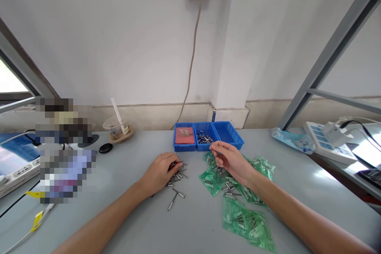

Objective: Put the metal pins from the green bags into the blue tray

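My left hand point(160, 171) rests palm down on a heap of small metal pins point(177, 184) on the grey table, fingers curled over some of them. My right hand point(230, 159) hovers just in front of the blue trays, thumb and fingers pinched together; whether a pin is between them is too small to tell. Under and around it lie green plastic bags point(248, 224) with pins inside. Three blue trays stand side by side: the left one point(184, 137) holds a pink pad, the middle one point(205, 138) holds pins, the right one point(228, 133) looks bare.
A plastic cup with a straw point(116, 127) and a black oval object point(105, 148) sit at the back left. Power strips lie at the left edge point(18, 172) and far right point(326, 143). A cable point(192, 59) hangs down the wall. Metal frame bars rise on both sides.
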The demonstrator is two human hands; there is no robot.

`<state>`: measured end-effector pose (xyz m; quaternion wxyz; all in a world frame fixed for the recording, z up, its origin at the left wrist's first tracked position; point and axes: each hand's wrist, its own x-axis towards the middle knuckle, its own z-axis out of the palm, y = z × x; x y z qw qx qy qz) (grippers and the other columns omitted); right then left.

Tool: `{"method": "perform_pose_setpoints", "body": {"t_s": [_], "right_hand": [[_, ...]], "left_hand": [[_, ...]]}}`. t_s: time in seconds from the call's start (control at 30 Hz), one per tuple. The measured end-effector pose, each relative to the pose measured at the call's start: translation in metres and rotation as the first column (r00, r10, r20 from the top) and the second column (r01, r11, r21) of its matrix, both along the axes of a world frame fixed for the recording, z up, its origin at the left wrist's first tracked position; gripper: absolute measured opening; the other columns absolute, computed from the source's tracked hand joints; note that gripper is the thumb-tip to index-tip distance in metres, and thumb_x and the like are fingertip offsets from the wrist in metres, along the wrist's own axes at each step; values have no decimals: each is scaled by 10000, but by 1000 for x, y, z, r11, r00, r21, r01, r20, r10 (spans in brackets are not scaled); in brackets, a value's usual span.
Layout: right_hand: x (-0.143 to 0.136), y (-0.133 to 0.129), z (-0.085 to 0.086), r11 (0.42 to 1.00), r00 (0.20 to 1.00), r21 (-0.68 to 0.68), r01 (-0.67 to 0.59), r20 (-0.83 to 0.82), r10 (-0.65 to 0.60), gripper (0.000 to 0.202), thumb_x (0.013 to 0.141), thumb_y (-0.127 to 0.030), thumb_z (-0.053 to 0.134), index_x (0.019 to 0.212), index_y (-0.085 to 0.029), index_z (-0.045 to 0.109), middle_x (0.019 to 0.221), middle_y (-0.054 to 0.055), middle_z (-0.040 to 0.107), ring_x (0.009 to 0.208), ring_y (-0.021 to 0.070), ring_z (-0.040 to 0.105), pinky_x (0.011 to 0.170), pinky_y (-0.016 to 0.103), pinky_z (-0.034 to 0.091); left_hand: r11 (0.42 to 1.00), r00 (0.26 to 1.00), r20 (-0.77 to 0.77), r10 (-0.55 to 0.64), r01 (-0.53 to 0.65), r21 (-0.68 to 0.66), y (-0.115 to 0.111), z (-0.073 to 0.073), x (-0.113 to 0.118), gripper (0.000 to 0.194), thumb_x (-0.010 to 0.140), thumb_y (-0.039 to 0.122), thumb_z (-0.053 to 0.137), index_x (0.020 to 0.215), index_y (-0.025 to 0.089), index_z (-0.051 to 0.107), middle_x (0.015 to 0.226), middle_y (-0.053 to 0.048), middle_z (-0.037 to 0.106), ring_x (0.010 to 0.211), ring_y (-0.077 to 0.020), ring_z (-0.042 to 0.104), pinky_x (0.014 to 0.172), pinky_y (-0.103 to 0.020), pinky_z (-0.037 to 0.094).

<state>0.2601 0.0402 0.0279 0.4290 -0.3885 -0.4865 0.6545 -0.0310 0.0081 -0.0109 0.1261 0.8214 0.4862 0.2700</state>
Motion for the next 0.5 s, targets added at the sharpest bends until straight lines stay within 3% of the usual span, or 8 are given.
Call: {"method": "perform_pose_setpoints", "body": {"t_s": [0.13,0.23,0.3,0.37,0.5], "right_hand": [[0,0,2,998,995,50,29,99,-34,380,895,-571,750,1122,-267,737,921,17,607,591,113,461,525,291,350],[-2,-4,2,972,947,233,-24,316,-53,342,944,-594,671,1070,-283,739,865,21,635,606,153,491,550,314,372],[-4,-8,0,901,882,412,-134,464,-81,313,982,-571,626,999,-286,753,861,38,662,700,201,538,631,348,416],[-6,-13,0,785,803,537,-309,590,-88,298,1018,-523,587,990,-294,775,957,67,693,884,258,575,769,400,454],[-9,-26,1,599,645,511,-617,764,13,280,1045,-450,565,1168,-316,778,1235,89,672,1176,310,532,1020,490,433]], "left_hand": [[1000,1000,8,-8,8,7,-2,4,1,281,1085,379,521,915,213,671,902,-27,663,848,-211,602,820,-362,475],[998,1000,14,-25,24,56,-3,7,2,289,1093,373,506,961,214,708,926,-40,654,879,-216,599,832,-368,483],[995,999,16,-41,40,89,-4,7,2,298,1101,368,488,1009,220,729,958,-51,654,909,-221,601,851,-373,491],[992,998,8,-59,58,108,-4,6,2,314,1111,360,461,1068,232,744,986,-59,658,925,-223,602,869,-380,493],[991,998,-31,-46,50,128,-3,5,0,319,1115,353,448,1119,253,751,996,-56,671,914,-225,602,872,-399,484]]}}
